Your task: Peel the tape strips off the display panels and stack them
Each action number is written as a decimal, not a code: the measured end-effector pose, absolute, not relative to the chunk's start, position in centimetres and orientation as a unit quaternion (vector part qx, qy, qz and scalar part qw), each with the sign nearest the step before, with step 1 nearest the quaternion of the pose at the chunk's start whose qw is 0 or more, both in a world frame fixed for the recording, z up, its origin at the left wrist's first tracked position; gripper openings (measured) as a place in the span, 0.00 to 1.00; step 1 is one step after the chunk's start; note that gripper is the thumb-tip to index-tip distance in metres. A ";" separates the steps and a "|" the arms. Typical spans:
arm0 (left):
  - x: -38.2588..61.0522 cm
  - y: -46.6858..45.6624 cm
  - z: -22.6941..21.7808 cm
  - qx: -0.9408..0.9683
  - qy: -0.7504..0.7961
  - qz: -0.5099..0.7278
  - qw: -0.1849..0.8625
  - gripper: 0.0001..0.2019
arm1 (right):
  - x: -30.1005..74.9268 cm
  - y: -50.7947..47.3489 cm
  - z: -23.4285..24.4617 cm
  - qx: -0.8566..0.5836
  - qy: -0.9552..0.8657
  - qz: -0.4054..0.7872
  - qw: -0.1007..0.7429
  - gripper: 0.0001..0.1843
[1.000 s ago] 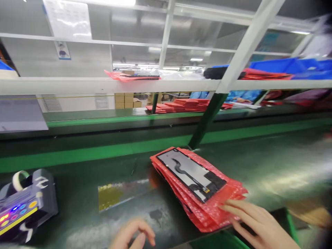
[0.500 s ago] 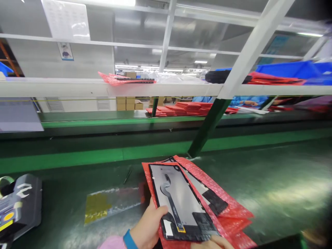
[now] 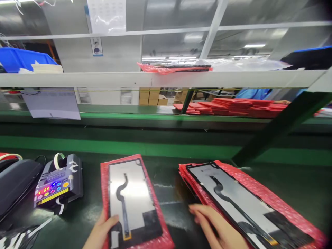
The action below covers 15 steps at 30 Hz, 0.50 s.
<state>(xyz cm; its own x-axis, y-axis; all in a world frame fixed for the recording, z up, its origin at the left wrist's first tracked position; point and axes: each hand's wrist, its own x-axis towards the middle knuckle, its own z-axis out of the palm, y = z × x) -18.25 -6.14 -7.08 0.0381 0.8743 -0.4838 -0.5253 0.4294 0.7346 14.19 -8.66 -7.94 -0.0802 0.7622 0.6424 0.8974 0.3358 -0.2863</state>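
Observation:
My left hand (image 3: 102,230) grips a tablet screen (image 3: 137,197) by its lower left edge, thumb on top. The screen lies back side up on a red bubble-wrap bag (image 3: 105,176), showing a silver plate and a curved ribbon cable (image 3: 123,207). My right hand (image 3: 215,224) is beside the left edge of a pile, its fingers stretched out and slightly blurred, with nothing visible in them. On that pile a second tablet screen (image 3: 233,193) rests back side up over several red bubble-wrap bags (image 3: 259,183).
A grey machine (image 3: 62,183) with lit digits and buttons stands on the left of the green bench (image 3: 160,169). Beside it lies a dark case (image 3: 18,186). Red bags (image 3: 233,107) are piled beyond the slanted post (image 3: 282,131). A white shelf (image 3: 103,79) crosses above.
The held screen and its bag have come off the pile to the left. My right hand has left the screen's lower edge. The view has turned left, bringing the grey machine fully into sight.

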 end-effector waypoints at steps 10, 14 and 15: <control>-24.6 -5.9 -7.8 0.164 0.564 0.503 0.633 0.50 | 9.0 6.6 -10.4 -0.627 -0.742 -0.097 0.216 0.24; -25.6 -5.6 -8.3 0.159 0.586 0.493 0.623 0.49 | 9.6 5.0 -10.0 -0.619 -0.747 -0.111 0.218 0.16; -25.8 -5.6 -8.4 0.158 0.588 0.492 0.622 0.51 | 9.6 4.0 -10.1 -0.618 -0.745 -0.113 0.224 0.15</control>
